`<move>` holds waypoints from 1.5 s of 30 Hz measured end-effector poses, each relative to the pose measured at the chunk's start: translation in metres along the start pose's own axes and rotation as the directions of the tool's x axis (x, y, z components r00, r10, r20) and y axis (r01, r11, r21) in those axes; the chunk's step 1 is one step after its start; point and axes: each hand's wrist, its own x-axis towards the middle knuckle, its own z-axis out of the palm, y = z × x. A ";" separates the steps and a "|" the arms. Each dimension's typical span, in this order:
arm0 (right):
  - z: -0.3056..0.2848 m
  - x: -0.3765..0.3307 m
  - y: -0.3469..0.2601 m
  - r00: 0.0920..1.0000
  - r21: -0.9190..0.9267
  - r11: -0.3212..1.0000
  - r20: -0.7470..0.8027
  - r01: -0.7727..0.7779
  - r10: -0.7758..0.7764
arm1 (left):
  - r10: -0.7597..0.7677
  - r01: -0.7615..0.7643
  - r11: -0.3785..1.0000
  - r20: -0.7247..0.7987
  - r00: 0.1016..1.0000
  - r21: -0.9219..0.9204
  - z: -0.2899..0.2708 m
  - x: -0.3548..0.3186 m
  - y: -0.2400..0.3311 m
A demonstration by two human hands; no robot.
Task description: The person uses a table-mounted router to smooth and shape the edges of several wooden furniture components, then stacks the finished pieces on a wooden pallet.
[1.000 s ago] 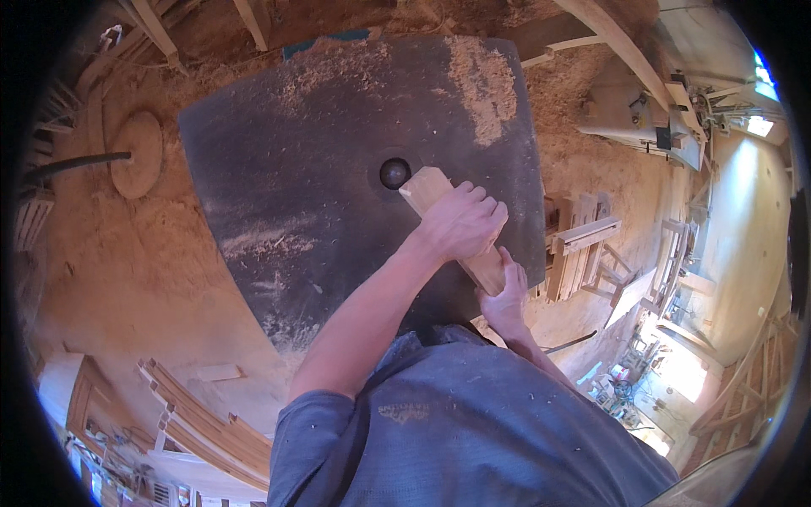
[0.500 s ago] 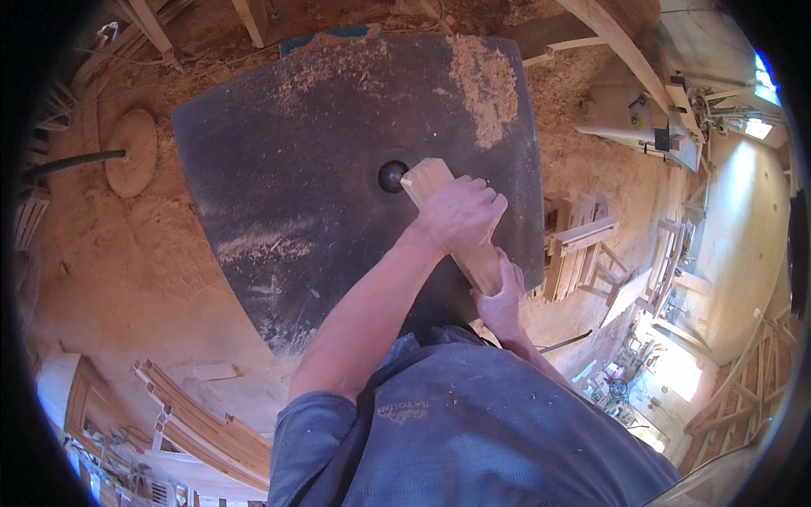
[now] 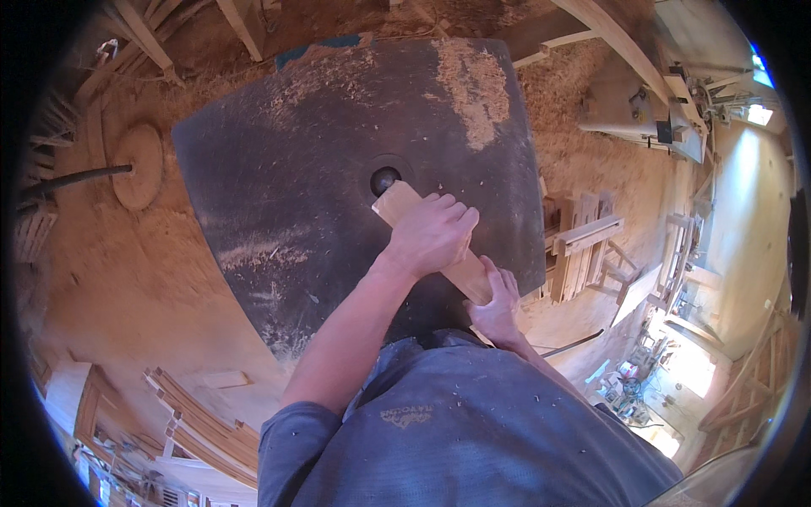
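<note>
A pale wooden block [image 3: 397, 201] lies slantwise over the dark flat machine table [image 3: 279, 169]. My left hand [image 3: 432, 235] is closed over the block's middle from above. Closer to my body, my right hand [image 3: 496, 308] grips its near end, the thumb along the wood. The far end of the block sits right beside a round dark spindle [image 3: 385, 179] that stands in a ring in the table. Whether wood and spindle touch, I cannot tell. The block's underside is hidden.
Wood shavings [image 3: 473, 93] cover the table's far right part. Left of it stands a round wooden disc [image 3: 138, 167] with a dark rod. Stacked boards [image 3: 203, 422] lie at the lower left, wooden frames [image 3: 587, 241] at the right. Sawdust covers the floor [image 3: 127, 287].
Both hands and the block have shifted left, the left hand also toward my body. The block's far end has moved from the spindle's right side to its near side.
</note>
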 end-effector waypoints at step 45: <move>-0.002 -0.014 0.004 0.995 0.050 0.994 0.045 -0.092 0.090 | 0.029 -0.047 0.988 0.121 0.992 0.150 0.001 -0.004 0.000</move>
